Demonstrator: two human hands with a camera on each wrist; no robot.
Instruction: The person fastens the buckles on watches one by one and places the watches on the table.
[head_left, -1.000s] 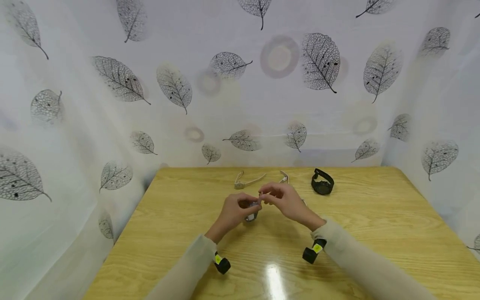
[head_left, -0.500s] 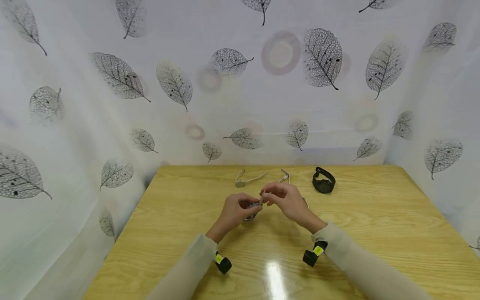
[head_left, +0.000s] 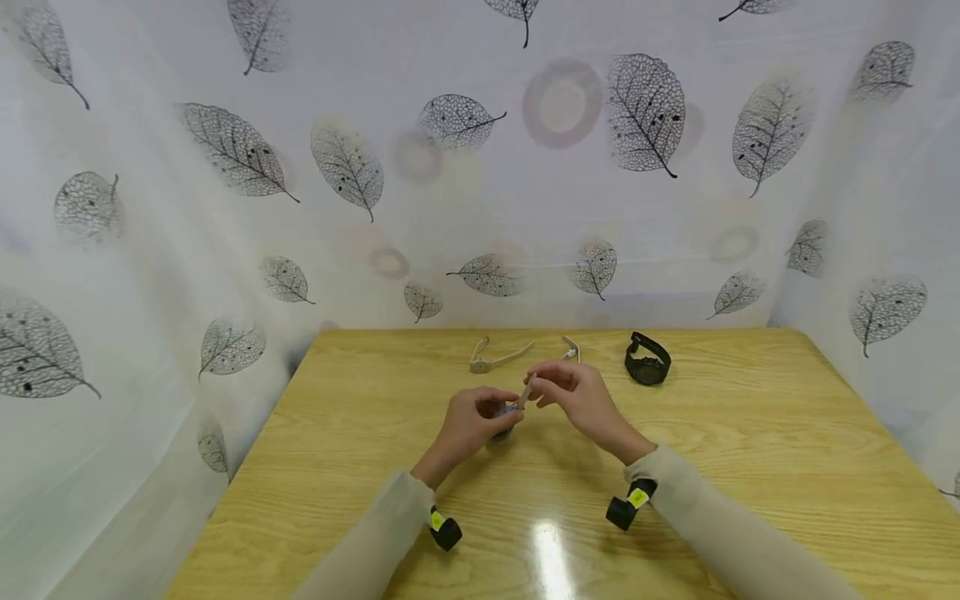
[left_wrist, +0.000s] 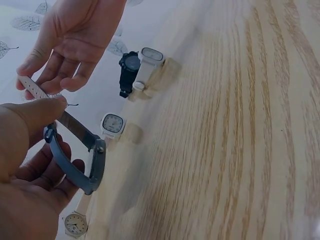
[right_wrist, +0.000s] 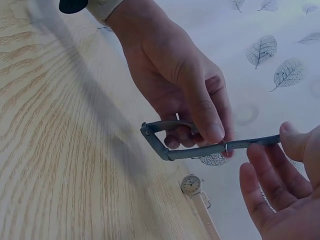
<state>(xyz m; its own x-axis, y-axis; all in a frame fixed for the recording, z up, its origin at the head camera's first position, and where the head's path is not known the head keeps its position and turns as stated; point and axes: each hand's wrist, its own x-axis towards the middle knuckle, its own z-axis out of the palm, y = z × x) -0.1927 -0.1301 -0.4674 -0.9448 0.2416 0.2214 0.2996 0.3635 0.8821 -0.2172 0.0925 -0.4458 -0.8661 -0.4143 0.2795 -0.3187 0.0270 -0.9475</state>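
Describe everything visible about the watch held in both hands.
The watch has a grey-blue case and a slim strap, seen edge-on, so its dial is hidden. It is held above the table. The left hand pinches the strap near the case between thumb and fingers; the right hand pinches the strap's pale, perforated free end, drawing it out straight.

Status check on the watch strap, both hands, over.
Left hand grips grey watch. Right hand pinches its strap end. Black watch behind, clear of the work.
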